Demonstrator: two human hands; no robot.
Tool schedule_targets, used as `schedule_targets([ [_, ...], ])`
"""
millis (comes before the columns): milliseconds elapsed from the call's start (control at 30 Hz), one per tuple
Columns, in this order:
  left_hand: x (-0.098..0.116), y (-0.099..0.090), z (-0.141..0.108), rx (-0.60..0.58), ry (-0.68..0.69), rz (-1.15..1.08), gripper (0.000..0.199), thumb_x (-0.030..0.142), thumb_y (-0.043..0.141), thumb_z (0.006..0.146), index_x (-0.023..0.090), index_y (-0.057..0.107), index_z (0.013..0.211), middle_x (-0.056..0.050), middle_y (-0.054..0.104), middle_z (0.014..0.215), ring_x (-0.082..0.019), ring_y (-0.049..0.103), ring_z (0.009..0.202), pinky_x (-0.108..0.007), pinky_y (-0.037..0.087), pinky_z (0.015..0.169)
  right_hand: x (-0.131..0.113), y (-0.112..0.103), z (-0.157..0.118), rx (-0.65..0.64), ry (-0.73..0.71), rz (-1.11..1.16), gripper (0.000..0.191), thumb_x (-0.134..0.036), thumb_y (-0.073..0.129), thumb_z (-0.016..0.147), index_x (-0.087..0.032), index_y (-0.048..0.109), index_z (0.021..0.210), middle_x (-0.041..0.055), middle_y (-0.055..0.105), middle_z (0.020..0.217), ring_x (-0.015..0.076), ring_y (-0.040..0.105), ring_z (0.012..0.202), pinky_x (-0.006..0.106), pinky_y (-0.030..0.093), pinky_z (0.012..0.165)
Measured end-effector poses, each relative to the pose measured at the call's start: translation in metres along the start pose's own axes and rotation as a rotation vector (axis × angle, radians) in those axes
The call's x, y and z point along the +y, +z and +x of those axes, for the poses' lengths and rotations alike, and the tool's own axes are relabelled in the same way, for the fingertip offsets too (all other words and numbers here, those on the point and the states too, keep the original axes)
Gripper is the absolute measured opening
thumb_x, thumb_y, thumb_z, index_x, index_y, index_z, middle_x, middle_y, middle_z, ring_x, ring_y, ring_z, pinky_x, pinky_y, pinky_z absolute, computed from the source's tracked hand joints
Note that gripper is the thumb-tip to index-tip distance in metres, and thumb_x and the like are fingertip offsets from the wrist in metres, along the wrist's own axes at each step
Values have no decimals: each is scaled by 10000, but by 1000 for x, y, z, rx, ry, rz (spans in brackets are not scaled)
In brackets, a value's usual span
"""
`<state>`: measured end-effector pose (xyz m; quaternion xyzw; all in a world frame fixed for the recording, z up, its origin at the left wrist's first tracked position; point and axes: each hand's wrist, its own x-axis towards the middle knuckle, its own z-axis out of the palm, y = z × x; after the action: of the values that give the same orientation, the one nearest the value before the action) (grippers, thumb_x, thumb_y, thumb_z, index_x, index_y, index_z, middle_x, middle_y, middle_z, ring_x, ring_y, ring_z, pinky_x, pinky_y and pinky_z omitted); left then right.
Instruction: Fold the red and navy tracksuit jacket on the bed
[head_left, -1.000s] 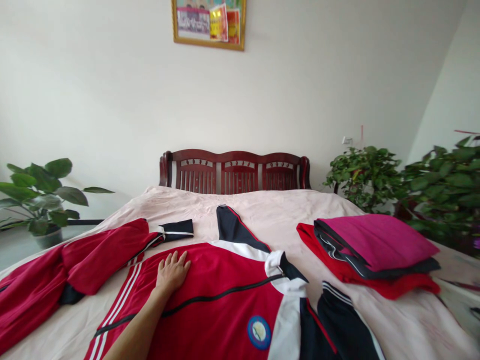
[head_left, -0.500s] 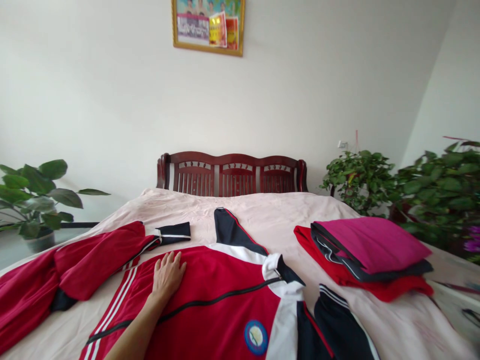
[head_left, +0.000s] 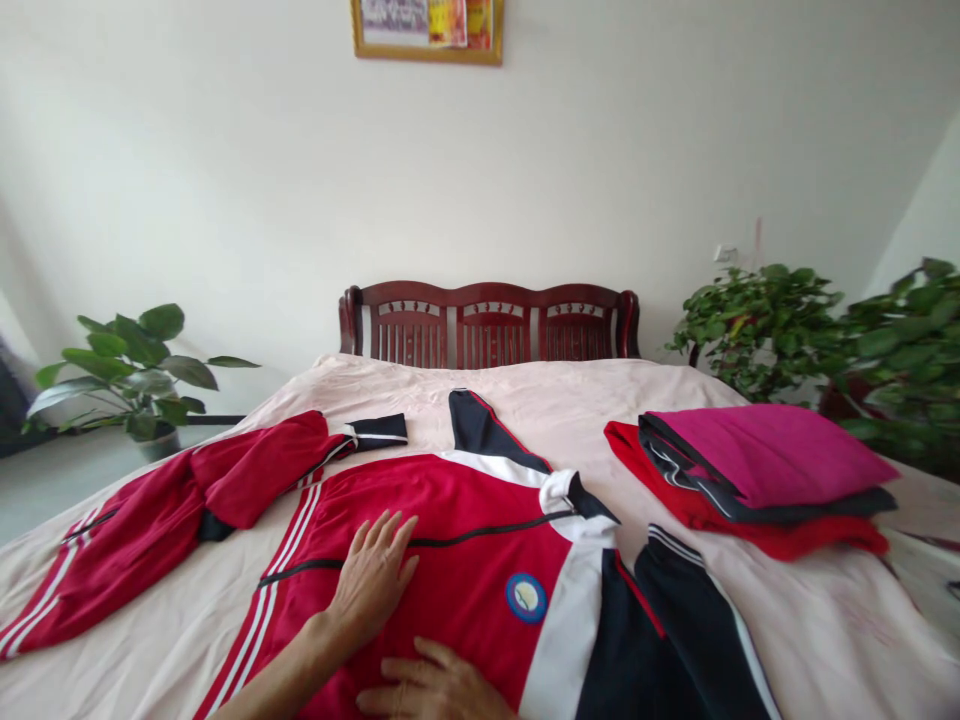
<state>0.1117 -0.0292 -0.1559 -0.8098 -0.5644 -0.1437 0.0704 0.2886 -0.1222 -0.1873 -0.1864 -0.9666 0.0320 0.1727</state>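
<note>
Left hand (head_left: 375, 572): unclenched, palm down on the jacket's front, beside the zip (head_left: 465, 532).
Right hand (head_left: 439, 685): loosely spread, low over the jacket; contact unclear.
Jacket (head_left: 457, 495): under both hands, spread out, red, with white shoulders, dark sleeves, blue round badge (head_left: 526, 598) right of the hands.
Red garment (head_left: 161, 510): left of the hands, rumpled.
Stack (head_left: 757, 470): right of the hands, magenta on top.

Jacket (head_left: 465, 500): matt red, white and navy cloth, soft folds | garment at left (head_left: 247, 470): red cloth, lightly creased | folded stack at right (head_left: 772, 455): matt magenta, dark and red cloth | bedsheet (head_left: 540, 385): pale pink cloth, finely wrinkled | headboard (head_left: 491, 320): dark red wood, smooth, glossy | wall (head_left: 525, 170): smooth, matt
</note>
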Motion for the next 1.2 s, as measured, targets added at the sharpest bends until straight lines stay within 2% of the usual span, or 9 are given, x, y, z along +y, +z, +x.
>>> schedule_targets([
  [200, -27, 6, -54, -61, -28, 11, 560, 462, 463, 944, 281, 459, 1473, -90, 459, 1537, -273, 359, 1451, -469, 263, 1200, -16, -23, -4, -81, 54, 131, 478, -447, 501, 986, -287, 461, 1435, -10, 504, 1489, 190, 373, 1420, 437, 242, 1208],
  [400, -40, 6, -55, -83, -18, 11, 565, 482, 406, 967, 284, 420, 1497, -91, 399, 1575, -273, 344, 1459, -455, 278, 1192, -33, -39, -5, -101, 95, 174, 542, -450, 444, 1006, -254, 377, 1506, 36, 421, 1548, 203, 294, 1464, 435, 180, 1229],
  [633, -41, 6, -49, -116, -5, 21, 571, 485, 366, 982, 298, 368, 1521, -76, 368, 1594, -264, 285, 1486, -452, 233, 1202, -57, -23, -18, -33, 38, 1, 592, -485, 423, 1010, -217, 322, 1528, 50, 351, 1586, 198, 229, 1488, 429, 188, 1230],
  [833, -42, 7, -49, -138, -10, 24, 575, 495, 357, 987, 285, 368, 1522, -91, 365, 1594, -256, 284, 1486, -440, 228, 1206, -70, -2, -20, 29, -43, -69, 349, -365, 438, 1010, -261, 551, 1323, -20, 550, 1442, 180, 372, 1402, 395, 287, 1177],
  [900, -41, 5, -50, -137, -12, 27, 573, 491, 363, 988, 281, 373, 1520, -95, 365, 1593, -255, 286, 1485, -434, 228, 1207, -74, -8, -19, 64, 74, -44, 334, -341, 457, 991, -257, 571, 1294, 3, 590, 1387, 180, 444, 1330, 365, 339, 1132],
  [967, -39, 3, -50, -134, -16, 31, 569, 486, 370, 987, 279, 380, 1517, -97, 366, 1592, -254, 291, 1484, -432, 231, 1207, -79, -16, -18, 112, 300, -29, 387, -339, 492, 966, -244, 538, 1338, 40, 598, 1347, 196, 504, 1233, 360, 395, 1070],
  [1067, -36, -1, -51, -132, -26, 37, 570, 482, 382, 985, 269, 390, 1513, -111, 373, 1587, -260, 301, 1479, -437, 239, 1204, -83, -18, -20, 163, 605, -82, 429, -354, 535, 937, -269, 516, 1357, 53, 613, 1231, 241, 537, 1104, 426, 427, 1015],
  [1133, -34, -3, -51, -130, -33, 41, 571, 479, 390, 983, 262, 396, 1511, -120, 378, 1583, -268, 309, 1475, -439, 248, 1201, -83, -10, -24, 148, 656, -149, 423, -365, 569, 910, -285, 535, 1324, 57, 612, 1151, 261, 541, 1043, 455, 445, 969],
  [1200, -33, -3, -51, -125, -38, 44, 567, 473, 394, 981, 264, 402, 1508, -115, 382, 1582, -270, 314, 1473, -438, 255, 1198, -81, -2, -28, 99, 613, -204, 454, -395, 627, 860, -279, 553, 1292, 65, 606, 1097, 269, 542, 992, 440, 475, 891],
])
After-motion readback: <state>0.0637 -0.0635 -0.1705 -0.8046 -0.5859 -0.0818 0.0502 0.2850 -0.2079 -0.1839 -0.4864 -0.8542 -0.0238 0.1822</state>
